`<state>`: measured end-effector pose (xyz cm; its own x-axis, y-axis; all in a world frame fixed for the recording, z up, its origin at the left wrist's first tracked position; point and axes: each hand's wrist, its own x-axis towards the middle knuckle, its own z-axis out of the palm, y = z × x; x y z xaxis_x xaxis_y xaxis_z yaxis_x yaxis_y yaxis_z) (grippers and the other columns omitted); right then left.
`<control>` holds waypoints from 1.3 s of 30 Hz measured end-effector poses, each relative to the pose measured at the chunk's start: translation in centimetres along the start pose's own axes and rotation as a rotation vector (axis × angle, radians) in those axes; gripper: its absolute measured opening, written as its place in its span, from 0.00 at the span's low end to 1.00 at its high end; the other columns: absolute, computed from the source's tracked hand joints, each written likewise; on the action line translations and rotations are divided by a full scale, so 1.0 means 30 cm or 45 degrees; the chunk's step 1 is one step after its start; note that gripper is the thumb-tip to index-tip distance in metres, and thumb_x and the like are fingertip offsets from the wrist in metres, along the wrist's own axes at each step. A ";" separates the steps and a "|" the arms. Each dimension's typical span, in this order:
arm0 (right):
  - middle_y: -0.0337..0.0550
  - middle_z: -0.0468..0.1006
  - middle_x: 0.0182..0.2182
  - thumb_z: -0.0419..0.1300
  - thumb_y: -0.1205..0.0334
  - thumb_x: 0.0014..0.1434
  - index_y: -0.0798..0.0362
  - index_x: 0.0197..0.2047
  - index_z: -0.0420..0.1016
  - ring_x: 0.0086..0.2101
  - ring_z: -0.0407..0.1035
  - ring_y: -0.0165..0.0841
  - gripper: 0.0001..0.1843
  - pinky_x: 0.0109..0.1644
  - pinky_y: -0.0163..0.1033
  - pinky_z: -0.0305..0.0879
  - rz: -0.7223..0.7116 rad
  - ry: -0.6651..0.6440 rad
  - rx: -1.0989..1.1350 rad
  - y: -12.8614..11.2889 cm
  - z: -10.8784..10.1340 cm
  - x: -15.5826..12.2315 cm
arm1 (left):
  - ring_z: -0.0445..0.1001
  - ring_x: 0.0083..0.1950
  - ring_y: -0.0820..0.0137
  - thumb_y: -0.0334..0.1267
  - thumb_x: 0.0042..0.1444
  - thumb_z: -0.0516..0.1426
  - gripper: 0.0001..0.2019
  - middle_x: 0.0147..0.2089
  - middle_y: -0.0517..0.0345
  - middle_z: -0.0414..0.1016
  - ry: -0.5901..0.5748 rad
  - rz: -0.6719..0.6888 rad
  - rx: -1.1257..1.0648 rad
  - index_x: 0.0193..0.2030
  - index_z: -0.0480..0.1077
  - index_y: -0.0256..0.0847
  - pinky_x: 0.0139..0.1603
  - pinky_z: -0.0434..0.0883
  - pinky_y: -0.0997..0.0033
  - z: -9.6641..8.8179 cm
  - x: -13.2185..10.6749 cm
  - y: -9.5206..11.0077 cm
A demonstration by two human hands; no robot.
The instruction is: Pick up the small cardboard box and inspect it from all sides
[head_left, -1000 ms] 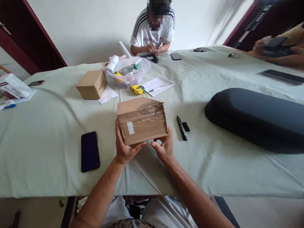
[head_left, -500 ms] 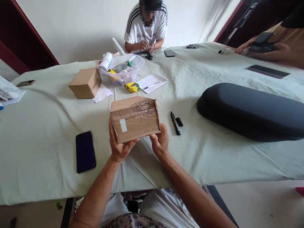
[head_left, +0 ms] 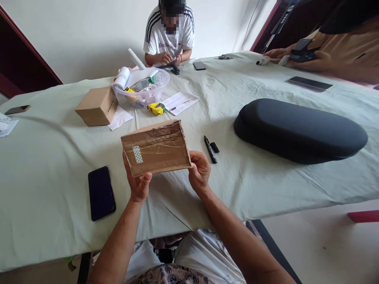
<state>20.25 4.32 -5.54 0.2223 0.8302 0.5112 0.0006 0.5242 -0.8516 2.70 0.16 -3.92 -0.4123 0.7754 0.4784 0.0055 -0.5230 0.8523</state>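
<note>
Between my two hands is a brown cardboard box (head_left: 160, 152), tilted so that a taped, wrinkled face with a small white patterned label (head_left: 137, 154) shows. My left hand (head_left: 138, 184) grips its lower left corner, thumb on the bottom edge and fingers behind. At the lower right corner, my right hand (head_left: 200, 169) is closed on the box's edge. A black marker (head_left: 210, 150) lies to the right of the box, its cap (head_left: 214, 147) beside it. On the left, nearer to me, a dark phone (head_left: 101, 193) rests on the cloth.
Beyond the box are a second cardboard box (head_left: 96, 105), a clear plastic basin (head_left: 145, 98) of odds and ends, a yellow tape measure (head_left: 156, 108) and a printed sheet (head_left: 182, 101). A long black case (head_left: 299, 130) lies right. One person (head_left: 170, 39) sits opposite; another stands at right.
The box has shifted left in view and turned slightly, its right side rising. My left thumb has drawn back toward the left corner. The whole scene has slid left as the camera turned.
</note>
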 end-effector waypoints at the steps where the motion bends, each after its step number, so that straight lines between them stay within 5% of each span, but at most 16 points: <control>1: 0.35 0.70 0.24 0.61 0.28 0.55 0.48 0.40 0.76 0.24 0.65 0.30 0.30 0.29 0.37 0.65 -0.005 0.002 0.002 0.001 0.001 0.003 | 0.58 0.76 0.54 0.61 0.49 0.66 0.46 0.74 0.50 0.60 0.023 -0.010 -0.013 0.72 0.57 0.54 0.72 0.63 0.54 0.000 0.001 -0.002; 9: 0.33 0.68 0.24 0.64 0.39 0.58 0.48 0.39 0.78 0.24 0.61 0.28 0.21 0.31 0.37 0.61 0.124 0.086 -0.137 0.026 0.000 0.025 | 0.65 0.71 0.52 0.67 0.47 0.63 0.37 0.66 0.54 0.72 0.240 -0.081 -0.287 0.61 0.73 0.52 0.69 0.66 0.54 0.022 0.058 0.015; 17: 0.36 0.69 0.28 0.66 0.40 0.57 0.49 0.38 0.79 0.28 0.62 0.28 0.20 0.33 0.37 0.62 0.171 0.317 -0.213 0.019 -0.032 0.065 | 0.72 0.65 0.52 0.69 0.54 0.56 0.31 0.60 0.51 0.78 0.245 -0.371 -0.486 0.53 0.78 0.48 0.56 0.74 0.57 0.000 0.097 0.016; 23: 0.35 0.69 0.27 0.57 0.38 0.63 0.47 0.43 0.75 0.24 0.62 0.28 0.22 0.29 0.36 0.63 0.129 0.228 -0.055 0.015 -0.034 0.063 | 0.75 0.61 0.54 0.68 0.57 0.54 0.30 0.62 0.54 0.76 0.248 -0.656 -0.527 0.58 0.74 0.55 0.49 0.75 0.57 -0.034 0.098 -0.042; 29: 0.38 0.69 0.32 0.51 0.38 0.67 0.43 0.56 0.72 0.25 0.63 0.29 0.25 0.29 0.38 0.65 0.015 0.155 -0.088 0.026 -0.040 0.059 | 0.75 0.60 0.55 0.67 0.56 0.55 0.29 0.64 0.54 0.74 0.244 -0.683 -0.516 0.59 0.72 0.56 0.47 0.75 0.59 -0.039 0.101 -0.053; 36: 0.46 0.76 0.50 0.61 0.43 0.63 0.44 0.60 0.71 0.44 0.72 0.37 0.26 0.46 0.44 0.73 0.091 0.065 -0.089 0.035 -0.034 0.055 | 0.77 0.48 0.57 0.71 0.52 0.56 0.33 0.51 0.48 0.77 0.325 -0.940 -0.402 0.53 0.74 0.48 0.39 0.76 0.60 -0.020 0.085 -0.063; 39: 0.50 0.76 0.54 0.61 0.44 0.63 0.46 0.59 0.72 0.50 0.72 0.39 0.25 0.52 0.48 0.73 0.143 0.023 -0.080 0.042 -0.034 0.055 | 0.75 0.48 0.60 0.71 0.55 0.53 0.32 0.51 0.48 0.75 0.346 -0.823 -0.181 0.51 0.72 0.47 0.40 0.75 0.62 -0.032 0.073 -0.085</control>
<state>21.61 6.15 -5.89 0.2421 0.8793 0.4102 0.0354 0.4145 -0.9094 0.91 2.86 -5.24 -0.5054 0.8397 -0.1987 -0.4280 -0.0440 0.9027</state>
